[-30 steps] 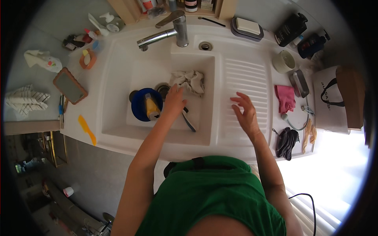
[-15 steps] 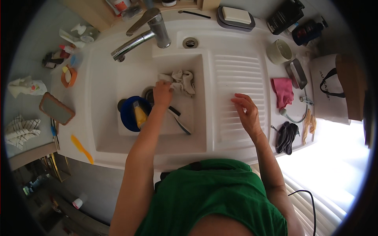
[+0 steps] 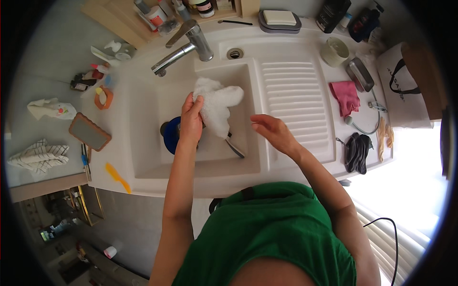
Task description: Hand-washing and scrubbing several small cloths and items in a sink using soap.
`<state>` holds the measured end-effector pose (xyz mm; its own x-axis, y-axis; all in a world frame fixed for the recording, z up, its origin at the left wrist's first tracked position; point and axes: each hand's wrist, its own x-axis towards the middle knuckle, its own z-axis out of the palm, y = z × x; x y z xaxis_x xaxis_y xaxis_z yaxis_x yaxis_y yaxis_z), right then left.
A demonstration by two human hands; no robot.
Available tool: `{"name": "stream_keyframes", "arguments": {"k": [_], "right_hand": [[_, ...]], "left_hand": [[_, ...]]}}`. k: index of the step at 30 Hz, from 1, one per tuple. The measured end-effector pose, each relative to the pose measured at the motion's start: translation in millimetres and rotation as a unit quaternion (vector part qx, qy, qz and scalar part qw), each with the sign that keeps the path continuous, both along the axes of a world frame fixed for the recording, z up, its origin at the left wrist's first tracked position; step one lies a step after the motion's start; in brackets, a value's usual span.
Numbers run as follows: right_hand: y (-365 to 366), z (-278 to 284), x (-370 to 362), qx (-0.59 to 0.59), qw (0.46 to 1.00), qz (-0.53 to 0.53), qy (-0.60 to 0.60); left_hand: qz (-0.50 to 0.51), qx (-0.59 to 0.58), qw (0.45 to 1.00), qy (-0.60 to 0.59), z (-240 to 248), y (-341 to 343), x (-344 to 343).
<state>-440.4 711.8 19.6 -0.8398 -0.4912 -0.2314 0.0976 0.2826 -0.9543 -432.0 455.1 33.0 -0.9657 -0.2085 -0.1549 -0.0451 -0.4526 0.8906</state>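
My left hand [image 3: 192, 119] is closed on the edge of a fluffy white cloth [image 3: 217, 107], which hangs with rounded lobes over the sink [image 3: 152, 170]. I cannot make out the cloth's exact kind. Held apart from it, my right hand [image 3: 274, 132] has nothing in it; its fingers are slightly bent over the sink's right rim. Below the left wrist, a blue bowl [image 3: 171, 138] stands on the sink floor, partly covered by my forearm. The light handle of a brush [image 3: 235, 148] shows beside the cloth, its other end hidden.
A chrome faucet [image 3: 191, 45] reaches over the sink from behind. The ribbed drainboard [image 3: 296, 109] lies right, with a pink cloth [image 3: 344, 97], dark gloves [image 3: 358, 152] and a pale cup [image 3: 335, 51] beyond. At left are a brown-framed mirror [image 3: 89, 131] and a yellow comb [image 3: 117, 178].
My left hand has lifted the white cloth off the sink floor and it has spread out. My right hand has moved left toward it. The whole view has shifted slightly.
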Motion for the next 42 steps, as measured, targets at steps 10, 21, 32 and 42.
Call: {"name": "stream_keyframes", "arguments": {"k": [10,21,32,42], "right_hand": [[-40.0,39.8,26.5,-0.353,0.831,-0.044,-0.428],[-48.2,32.2,1.8,-0.240,0.963,-0.091,-0.077],[-84.7,46.1,11.1,0.026,0.905,0.130,0.403],[-95.6,13.5,6.5,-0.219,0.975,-0.019,-0.016]], "left_hand": [[0.037,0.230,0.972,0.029,39.7,37.4,45.3],[0.032,0.152,0.982,-0.107,29.8,72.2,89.3],[0.047,0.267,0.953,-0.135,-5.3,57.3,60.7],[0.150,0.283,0.946,-0.042,-34.7,21.5,32.3]]}}
